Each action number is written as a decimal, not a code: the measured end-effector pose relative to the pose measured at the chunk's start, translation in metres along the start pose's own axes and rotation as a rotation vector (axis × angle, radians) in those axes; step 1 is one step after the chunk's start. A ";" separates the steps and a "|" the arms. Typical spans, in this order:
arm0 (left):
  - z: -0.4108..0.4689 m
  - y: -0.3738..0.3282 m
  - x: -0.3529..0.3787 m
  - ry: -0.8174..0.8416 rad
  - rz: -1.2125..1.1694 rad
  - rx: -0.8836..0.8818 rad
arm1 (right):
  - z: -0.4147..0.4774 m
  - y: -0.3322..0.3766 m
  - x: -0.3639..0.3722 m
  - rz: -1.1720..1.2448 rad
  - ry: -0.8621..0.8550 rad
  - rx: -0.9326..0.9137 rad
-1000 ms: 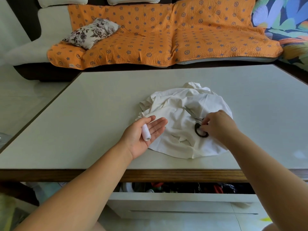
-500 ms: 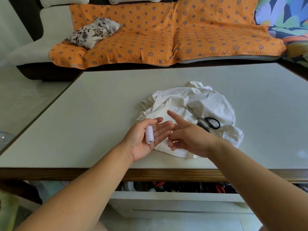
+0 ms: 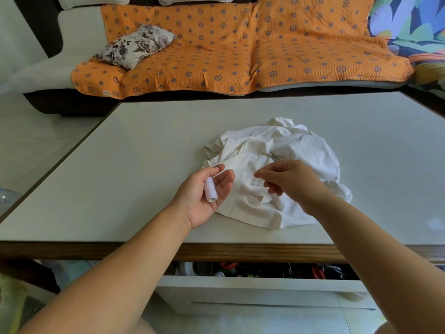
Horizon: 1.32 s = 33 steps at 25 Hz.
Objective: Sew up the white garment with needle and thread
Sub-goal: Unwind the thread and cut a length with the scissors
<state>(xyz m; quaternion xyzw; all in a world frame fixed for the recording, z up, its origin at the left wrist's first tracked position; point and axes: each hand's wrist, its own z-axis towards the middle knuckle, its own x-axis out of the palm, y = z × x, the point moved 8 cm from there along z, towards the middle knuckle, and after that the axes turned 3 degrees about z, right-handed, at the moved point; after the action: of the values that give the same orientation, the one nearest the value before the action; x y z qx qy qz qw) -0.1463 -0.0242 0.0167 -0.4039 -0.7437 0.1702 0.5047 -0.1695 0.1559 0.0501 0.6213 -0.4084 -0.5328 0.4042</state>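
Note:
The crumpled white garment [image 3: 289,150] lies on the table [image 3: 144,165] in front of me. My left hand [image 3: 202,196] is palm up at its left edge and holds a white thread spool [image 3: 210,190] under the thumb, fingers loosely curled. My right hand [image 3: 291,184] hovers over the garment's middle, just right of the left hand. Its thumb and fingers pinch a thin needle [image 3: 257,184] that points left. Only the metal tips of the scissors [image 3: 273,155] show on the garment; the hand hides the rest.
The table's wooden front edge [image 3: 240,251] runs above an open drawer [image 3: 265,273] full of small items. A sofa with an orange cover [image 3: 240,51] and a floral cushion [image 3: 134,45] stands behind the table.
My right hand left the scissors on the garment, reached to the spool in my left palm, then drew back right over the garment. My left fingers curled slightly round the spool.

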 end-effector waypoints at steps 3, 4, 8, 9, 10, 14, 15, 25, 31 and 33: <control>0.001 -0.004 -0.006 -0.044 -0.004 0.022 | 0.002 -0.006 -0.022 -0.037 -0.140 0.043; 0.002 -0.006 -0.007 -0.057 0.003 0.028 | 0.002 -0.009 -0.026 -0.031 -0.163 0.061; 0.005 -0.007 -0.015 -0.123 0.127 0.037 | 0.004 -0.011 -0.026 -0.237 -0.110 0.068; 0.006 -0.007 -0.016 -0.130 0.166 0.036 | 0.004 -0.008 -0.025 -0.321 -0.086 0.054; 0.007 -0.007 -0.017 -0.128 0.199 0.032 | 0.003 -0.004 -0.026 -0.385 -0.083 0.032; 0.008 -0.005 -0.019 -0.097 0.259 0.018 | 0.000 0.002 -0.042 -0.333 -0.163 0.006; 0.008 -0.004 -0.017 -0.090 0.265 0.021 | -0.001 0.004 -0.046 -0.342 -0.189 -0.017; -0.008 0.016 0.004 0.154 0.551 -0.051 | 0.010 -0.028 -0.064 -0.817 -0.242 0.049; -0.016 0.023 0.005 0.194 0.706 -0.063 | 0.017 -0.036 -0.058 -0.812 -0.250 0.056; -0.017 0.025 0.004 0.192 0.732 -0.065 | 0.018 -0.036 -0.058 -0.810 -0.249 0.056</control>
<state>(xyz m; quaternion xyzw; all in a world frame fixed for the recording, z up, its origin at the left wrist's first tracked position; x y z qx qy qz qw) -0.1209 -0.0089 0.0102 -0.6726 -0.5047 0.2770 0.4650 -0.1902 0.2217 0.0339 0.6731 -0.1914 -0.7084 0.0926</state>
